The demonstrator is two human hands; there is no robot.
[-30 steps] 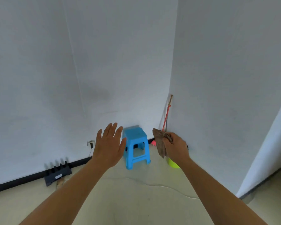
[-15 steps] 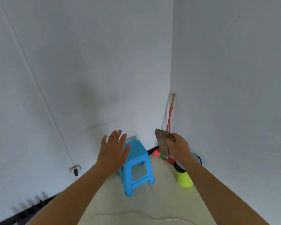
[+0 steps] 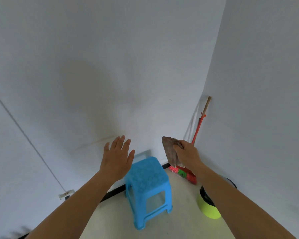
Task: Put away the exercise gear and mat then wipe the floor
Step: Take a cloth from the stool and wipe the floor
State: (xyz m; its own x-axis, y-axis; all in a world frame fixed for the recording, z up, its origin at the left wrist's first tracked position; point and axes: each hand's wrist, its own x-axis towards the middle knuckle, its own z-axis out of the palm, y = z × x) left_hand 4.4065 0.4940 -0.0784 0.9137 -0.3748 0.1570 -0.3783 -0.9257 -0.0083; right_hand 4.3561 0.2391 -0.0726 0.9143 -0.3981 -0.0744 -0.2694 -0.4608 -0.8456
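Blue lattice-patterned stool (image 3: 148,180), brown cloth (image 3: 170,150), lime-green bin (image 3: 208,207).

Stool (image 3: 148,183) stood on the floor (image 3: 179,221) by the back wall. Broom (image 3: 198,128) leaned in the corner, right of and behind it. Bin (image 3: 209,210) sat right of it, before the broom.

Arms outstretched toward a white corner above a blue stool (image 3: 148,178)
The left hand (image 3: 116,159) is spread flat and holds nothing; the right hand (image 3: 188,155) grips a brown cloth (image 3: 170,150). The stool stands on the pale floor (image 3: 179,225), a red broom (image 3: 197,131) leans in the corner, and a green bucket (image 3: 209,211) sits near its bristles
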